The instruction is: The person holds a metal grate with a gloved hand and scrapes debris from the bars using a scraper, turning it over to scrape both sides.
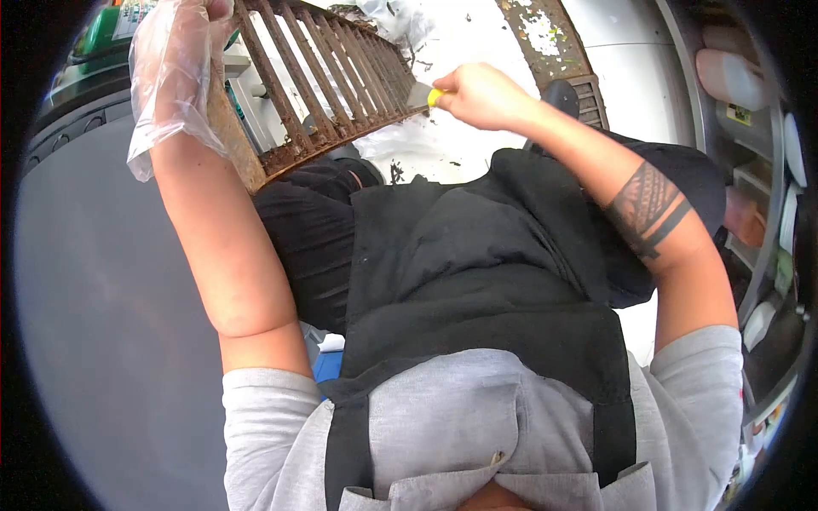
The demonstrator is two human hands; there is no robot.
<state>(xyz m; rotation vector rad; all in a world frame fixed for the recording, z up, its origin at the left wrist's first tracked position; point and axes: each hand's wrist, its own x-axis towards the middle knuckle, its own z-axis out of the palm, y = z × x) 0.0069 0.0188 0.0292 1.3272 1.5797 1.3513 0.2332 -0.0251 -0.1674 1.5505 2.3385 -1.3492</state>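
Observation:
A rusty slatted metal grate (336, 141) is tilted up over the floor at the upper left, with dark grime on its bars. My left hand (177, 60), in a loose clear plastic glove, is at the grate's left end, its fingers curled at the frame near the top edge of the view. My bare right hand (477, 95) grips a scraper (417, 94) by its yellow handle. The scraper's flat metal blade meets the right end of the grate. Part of the handle is hidden in my fist.
Dark scraps and clear plastic lie on the white floor (477, 43). A second rusty grate (588, 98) and a dirty metal strip (545, 43) lie beyond my right hand. Shelves with containers (733, 77) stand right; a grey surface (111, 298) is left.

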